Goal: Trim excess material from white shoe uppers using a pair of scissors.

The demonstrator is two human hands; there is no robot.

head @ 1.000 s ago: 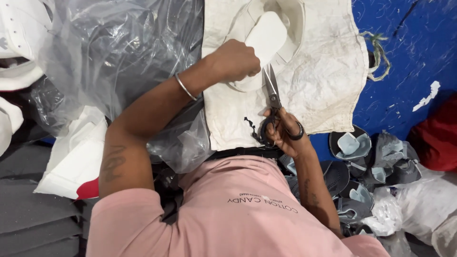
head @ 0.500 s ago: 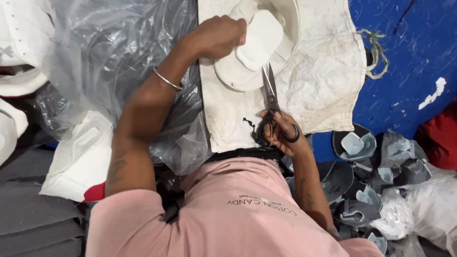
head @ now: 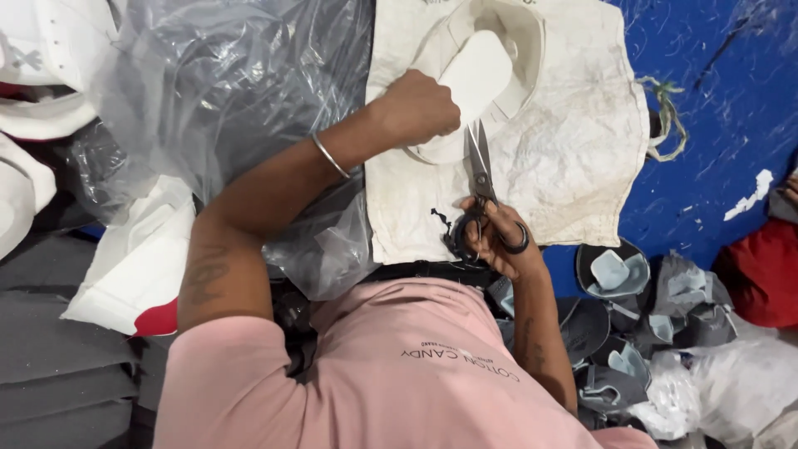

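Note:
My left hand (head: 416,108), with a metal bangle on the wrist, grips a white, sole-shaped piece (head: 480,73) still ringed by its white offcut strip (head: 524,37). Both lie on a dirty white sack cloth (head: 582,175) spread over my lap. My right hand (head: 503,241) has its fingers through the dark handles of a pair of scissors (head: 478,162). The blades point away from me and their tips sit at the near edge of the white piece, just beside my left hand.
Crumpled clear plastic sheeting (head: 216,91) covers the left. White moulded pieces (head: 37,75) and a white and red one (head: 133,274) lie further left, over grey sheets (head: 58,374). A pile of grey shoe parts (head: 632,324) and a red thing (head: 761,274) lie right on the blue floor (head: 723,108).
My left hand shifted the white piece away and then back toward the scissors, turning it a little. My right hand kept hold of the scissors in nearly the same place.

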